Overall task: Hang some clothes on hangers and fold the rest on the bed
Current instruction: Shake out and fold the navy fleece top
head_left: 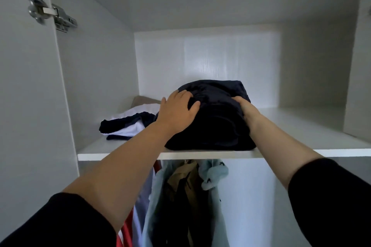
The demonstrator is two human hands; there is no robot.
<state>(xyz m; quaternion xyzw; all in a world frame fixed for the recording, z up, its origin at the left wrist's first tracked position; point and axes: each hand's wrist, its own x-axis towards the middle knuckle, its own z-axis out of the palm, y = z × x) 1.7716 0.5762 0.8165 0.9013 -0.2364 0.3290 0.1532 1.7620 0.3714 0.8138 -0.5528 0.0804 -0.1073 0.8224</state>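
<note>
Centre of the frame, on the white wardrobe shelf (301, 126), sits the dark folded bundle (216, 124). Its near end is flush with the shelf's front lip and its long axis runs away from the camera toward the back wall, so it reads as slightly taller than wide in the picture. The two hands flank it across its short axis. The left hand (176, 112) lies palm-down on the bundle's upper left shoulder with the fingers spread and only lightly bent over the cloth, pressing rather than clutching. The right hand (246, 110) is set against the right flank. Its fingertips sink out of sight into a fold, so whether it grips the cloth or merely rests on it cannot be told. Both hands sit at about the same depth, past the bundle's middle, and neither is clearly the nearer. The coming move looks likely to run along that long axis, either a slide deeper in or a draw out over the lip. Just left of the bundle and touching its lower edge lies a loose white and navy garment (128, 124), which a sideways shift would snag. Hanging clothes (180, 196) show below the shelf.
</note>
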